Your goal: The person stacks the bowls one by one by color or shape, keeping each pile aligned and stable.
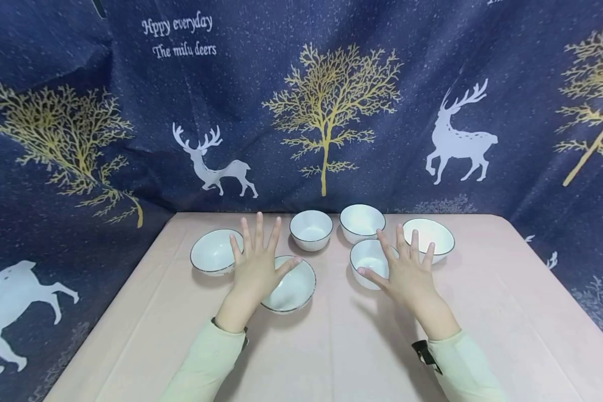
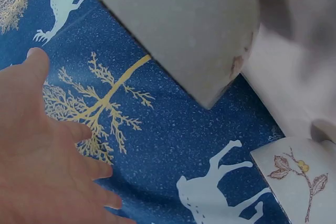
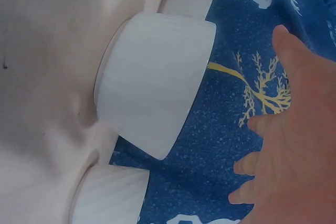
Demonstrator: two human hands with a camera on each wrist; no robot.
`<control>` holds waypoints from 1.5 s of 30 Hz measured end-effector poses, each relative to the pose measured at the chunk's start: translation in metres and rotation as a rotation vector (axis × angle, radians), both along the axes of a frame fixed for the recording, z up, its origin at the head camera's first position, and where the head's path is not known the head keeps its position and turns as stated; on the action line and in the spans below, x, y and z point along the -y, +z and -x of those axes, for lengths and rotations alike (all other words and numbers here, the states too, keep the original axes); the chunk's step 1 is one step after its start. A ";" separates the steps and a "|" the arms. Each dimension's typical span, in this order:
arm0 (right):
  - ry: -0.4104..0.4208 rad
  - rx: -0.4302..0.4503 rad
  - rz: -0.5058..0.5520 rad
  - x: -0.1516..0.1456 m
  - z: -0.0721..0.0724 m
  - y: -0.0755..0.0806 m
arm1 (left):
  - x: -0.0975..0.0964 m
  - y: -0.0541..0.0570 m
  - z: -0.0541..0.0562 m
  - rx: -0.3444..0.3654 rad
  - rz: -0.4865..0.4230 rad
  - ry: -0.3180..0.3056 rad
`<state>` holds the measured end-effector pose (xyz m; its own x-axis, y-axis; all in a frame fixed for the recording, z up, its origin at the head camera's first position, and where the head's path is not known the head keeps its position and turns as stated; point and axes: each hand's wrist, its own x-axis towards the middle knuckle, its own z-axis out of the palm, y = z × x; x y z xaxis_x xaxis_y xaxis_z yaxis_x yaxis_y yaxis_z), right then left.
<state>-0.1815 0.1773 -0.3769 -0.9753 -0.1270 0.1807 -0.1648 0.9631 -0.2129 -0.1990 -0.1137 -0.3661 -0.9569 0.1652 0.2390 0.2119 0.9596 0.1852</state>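
My left hand (image 1: 256,273) is held with fingers spread above two white dark-rimmed bowls, the far-left bowl (image 1: 212,252) and the front-left bowl (image 1: 296,290); it partly covers both. On the other side my right hand (image 1: 411,279), fingers also spread, overlaps the front-right bowl (image 1: 368,258) and the far-right bowl (image 1: 432,237). Neither hand holds anything. In the left wrist view a large bowl (image 2: 199,24) stands beside the palm, and a smaller-looking bowl (image 2: 299,177) shows a printed leafy branch. The right wrist view has a plain white bowl (image 3: 157,82) apart from the fingers.
Two more white bowls, a back-middle bowl (image 1: 311,229) and a back-right bowl (image 1: 362,220), stand near the rear edge. A pale pink cloth (image 1: 321,363) covers the table. Behind it hangs a dark blue curtain (image 1: 261,84) printed with deer and trees.
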 end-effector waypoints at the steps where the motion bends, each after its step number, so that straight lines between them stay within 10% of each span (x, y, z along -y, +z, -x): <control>1: 0.000 -0.003 -0.001 0.000 0.000 0.001 | 0.000 0.000 0.000 -0.009 -0.007 -0.003; 45: 0.063 -0.254 0.064 0.012 -0.002 0.014 | 0.005 0.005 -0.013 -0.282 -0.122 -0.162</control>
